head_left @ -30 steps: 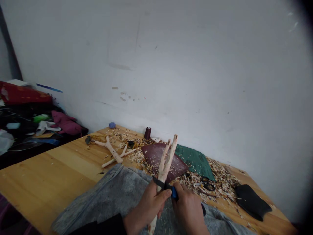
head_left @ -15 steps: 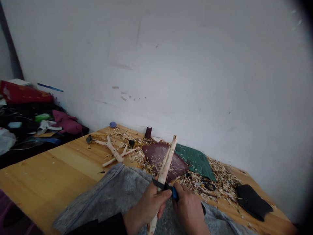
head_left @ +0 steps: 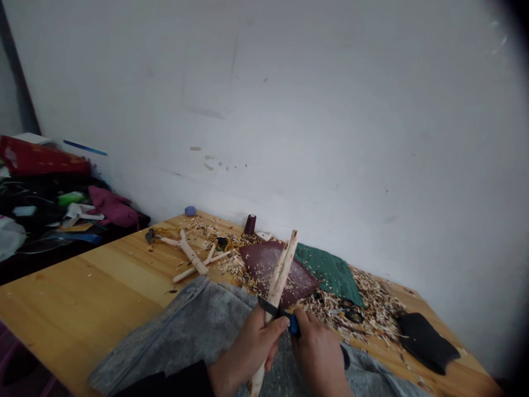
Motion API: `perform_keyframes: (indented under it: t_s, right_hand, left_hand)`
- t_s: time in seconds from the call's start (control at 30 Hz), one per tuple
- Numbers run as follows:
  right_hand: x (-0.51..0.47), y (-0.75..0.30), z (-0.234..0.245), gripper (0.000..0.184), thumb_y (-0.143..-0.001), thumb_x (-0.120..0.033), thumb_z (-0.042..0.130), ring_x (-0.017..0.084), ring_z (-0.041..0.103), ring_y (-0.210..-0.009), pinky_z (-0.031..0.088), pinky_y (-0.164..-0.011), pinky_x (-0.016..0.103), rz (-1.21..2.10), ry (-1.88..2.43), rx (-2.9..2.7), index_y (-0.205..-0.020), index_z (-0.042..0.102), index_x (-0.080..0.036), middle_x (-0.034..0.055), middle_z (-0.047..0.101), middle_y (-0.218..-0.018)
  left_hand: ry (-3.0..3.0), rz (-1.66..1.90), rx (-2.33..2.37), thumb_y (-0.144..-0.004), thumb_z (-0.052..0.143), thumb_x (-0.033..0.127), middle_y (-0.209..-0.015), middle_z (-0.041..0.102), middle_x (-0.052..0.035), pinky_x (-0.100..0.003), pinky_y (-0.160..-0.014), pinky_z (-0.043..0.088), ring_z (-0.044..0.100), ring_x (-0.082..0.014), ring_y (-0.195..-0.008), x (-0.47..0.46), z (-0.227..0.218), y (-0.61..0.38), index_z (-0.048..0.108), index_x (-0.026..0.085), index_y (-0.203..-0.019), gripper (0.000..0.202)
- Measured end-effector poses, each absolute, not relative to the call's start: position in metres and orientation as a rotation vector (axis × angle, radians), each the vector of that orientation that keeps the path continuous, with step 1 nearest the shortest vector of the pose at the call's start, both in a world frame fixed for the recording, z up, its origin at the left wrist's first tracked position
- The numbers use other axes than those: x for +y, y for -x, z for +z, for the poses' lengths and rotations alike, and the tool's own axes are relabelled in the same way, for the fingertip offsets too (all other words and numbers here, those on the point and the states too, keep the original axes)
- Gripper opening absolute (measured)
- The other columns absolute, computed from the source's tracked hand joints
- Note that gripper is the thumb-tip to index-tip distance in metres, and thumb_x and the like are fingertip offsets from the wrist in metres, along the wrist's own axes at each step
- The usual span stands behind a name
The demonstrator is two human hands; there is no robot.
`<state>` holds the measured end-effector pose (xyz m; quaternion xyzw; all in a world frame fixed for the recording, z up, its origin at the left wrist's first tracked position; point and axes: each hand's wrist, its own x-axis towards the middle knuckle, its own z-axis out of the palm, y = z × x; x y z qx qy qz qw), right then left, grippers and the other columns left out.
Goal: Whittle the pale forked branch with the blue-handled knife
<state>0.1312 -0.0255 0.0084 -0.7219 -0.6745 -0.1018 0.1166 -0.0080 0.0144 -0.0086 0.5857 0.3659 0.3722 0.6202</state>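
A peeled forked branch (head_left: pixel 276 289) meets a carving knife (head_left: pixel 293 325)
Over a grey cloth (head_left: pixel 173 325), the left hand (head_left: pixel 248 353) clamps the branch, held upright; the right hand (head_left: pixel 318 358) closes around the knife's blue handle, its black blade touching the wood. Wood shavings (head_left: pixel 372 309) litter the pine table (head_left: pixel 82 292) beyond.

the left hand (head_left: pixel 248 344) and right hand (head_left: pixel 318 361) are bare, the left wrist runs into a dark black sleeve (head_left: pixel 182 380), and a fuzzy grey felt cloth (head_left: pixel 173 331) with a stitched edge covers the lap.
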Motion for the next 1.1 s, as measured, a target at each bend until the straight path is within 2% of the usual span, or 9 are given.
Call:
perform_keyframes:
  t_s: [0.17, 0.4, 0.63, 0.83, 0.97, 1.1]
  right_hand:
    - [-0.027, -0.131, 0.011, 0.018, -0.081, -0.01, 0.052, 0.015, 0.065, -0.076, 0.033, -0.06, 0.023, -0.136, 2.024, -2.002, -0.09, 0.06, -0.023, -0.001, 0.068, -0.083]
    - [-0.027, -0.132, 0.008, 0.022, -0.079, -0.006, 0.051, 0.015, 0.064, -0.076, 0.033, -0.062, 0.023, -0.196, 2.029, -1.983, -0.088, 0.06, -0.023, -0.0009, 0.068, -0.083]
    - [-0.027, -0.132, 0.003, 0.024, -0.077, -0.003, 0.051, 0.017, 0.064, -0.075, 0.034, -0.064, 0.025, -0.425, 2.061, -1.986, -0.088, 0.058, -0.023, 0.0001, 0.066, -0.081]
    - [-0.026, -0.129, 0.0, 0.026, -0.079, 0.0, 0.049, 0.018, 0.063, -0.075, 0.036, -0.066, 0.026, -0.54, 2.076, -1.982, -0.089, 0.058, -0.022, 0.0015, 0.065, -0.08]
    - [-0.027, -0.13, 0.002, 0.028, -0.079, -0.001, 0.05, 0.019, 0.064, -0.076, 0.036, -0.068, 0.028, -0.558, 2.127, -1.967, -0.096, 0.058, -0.023, 0.0019, 0.066, -0.083]
    - [-0.026, -0.132, 0.005, 0.023, -0.082, -0.005, 0.051, 0.018, 0.065, -0.076, 0.035, -0.064, 0.026, -0.387, 2.101, -1.975, -0.094, 0.058, -0.023, 0.0003, 0.067, -0.084]
  left_hand:
    - [-1.239, 0.835, 0.677, -0.074, 0.061, 0.049, -0.038, 0.04, 0.0133, -0.017, -0.034, 0.029, 0.032, -0.0054, -0.03, 0.013, 0.001, 0.014, 0.043, 0.021, -0.083, 0.034]
    - [-1.181, 0.797, 0.654, -0.072, 0.064, 0.049, -0.039, 0.039, 0.0145, -0.017, -0.034, 0.029, 0.03, -0.0061, -0.031, 0.01, 0.007, 0.016, 0.044, 0.02, -0.101, 0.045]
    - [-1.221, 0.752, 0.736, -0.075, 0.06, 0.051, -0.037, 0.039, 0.0133, -0.017, -0.035, 0.028, 0.03, -0.0053, -0.031, 0.014, 0.002, 0.016, 0.047, 0.021, -0.088, 0.035]
    - [-1.31, 0.737, 0.842, -0.077, 0.057, 0.054, -0.036, 0.038, 0.0124, -0.018, -0.032, 0.025, 0.03, -0.0055, -0.028, 0.013, 0.005, 0.015, 0.044, 0.022, -0.073, 0.035]
    - [-1.335, 0.808, 0.954, -0.079, 0.055, 0.053, -0.035, 0.036, 0.0133, -0.019, -0.03, 0.024, 0.032, -0.0069, -0.026, 0.012, 0.006, 0.012, 0.044, 0.023, -0.075, 0.033]
    - [-1.301, 0.819, 0.857, -0.078, 0.056, 0.055, -0.035, 0.037, 0.0137, -0.018, -0.03, 0.024, 0.032, -0.007, -0.026, 0.012, 0.0, 0.01, 0.044, 0.022, -0.08, 0.035]
